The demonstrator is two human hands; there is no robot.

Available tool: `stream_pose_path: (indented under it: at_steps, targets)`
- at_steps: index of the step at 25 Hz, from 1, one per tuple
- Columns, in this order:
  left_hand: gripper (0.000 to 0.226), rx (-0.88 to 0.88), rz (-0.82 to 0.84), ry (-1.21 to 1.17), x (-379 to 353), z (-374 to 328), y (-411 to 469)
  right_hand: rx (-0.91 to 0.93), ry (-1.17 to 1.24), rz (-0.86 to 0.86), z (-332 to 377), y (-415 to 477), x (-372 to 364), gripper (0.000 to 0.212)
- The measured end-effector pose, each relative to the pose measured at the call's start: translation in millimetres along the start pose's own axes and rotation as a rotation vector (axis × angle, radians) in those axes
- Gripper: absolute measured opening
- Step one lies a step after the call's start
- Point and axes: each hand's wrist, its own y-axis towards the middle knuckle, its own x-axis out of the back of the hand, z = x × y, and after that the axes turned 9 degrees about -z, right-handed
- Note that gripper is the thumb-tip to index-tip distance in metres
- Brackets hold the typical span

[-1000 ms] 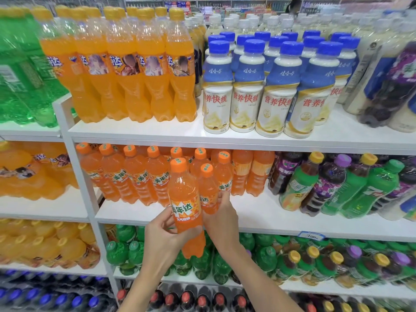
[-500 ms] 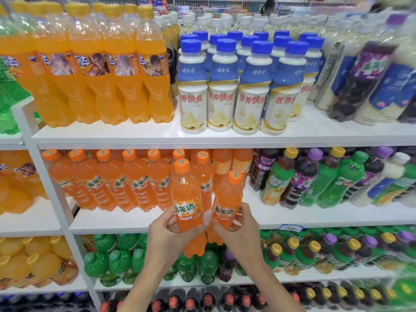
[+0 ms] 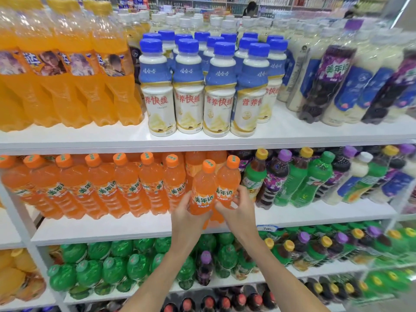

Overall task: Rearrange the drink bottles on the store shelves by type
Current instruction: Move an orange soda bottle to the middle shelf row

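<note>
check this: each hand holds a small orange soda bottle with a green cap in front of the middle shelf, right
No: the head view shows orange caps, not green. The left hand and right hand each hold a small orange soda bottle in front of the middle shelf.

This is a shop, in its drinks aisle. White tiered shelves (image 3: 225, 141) are packed with rows of identical products: orange soda bottles (image 3: 101, 188), blue-capped milk drinks (image 3: 188, 91) and green bottles (image 3: 112, 270). A price tag (image 3: 267, 227) sits on one shelf edge, and more stocked aisles (image 3: 202, 3) run behind.
</note>
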Motion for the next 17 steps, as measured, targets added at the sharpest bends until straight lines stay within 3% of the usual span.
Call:
stream_pose_path:
  at_steps: [12, 17]
  targets:
    - [0.056, 0.03, -0.191, -0.037, -29, 29, 15, -0.005, 0.017, 0.093, -20, 15, -4, 0.056]
    - [0.048, 0.06, -0.191, 0.19, -23, 47, 7, -0.009, -0.127, 0.069, -42, 7, -7, 0.065]
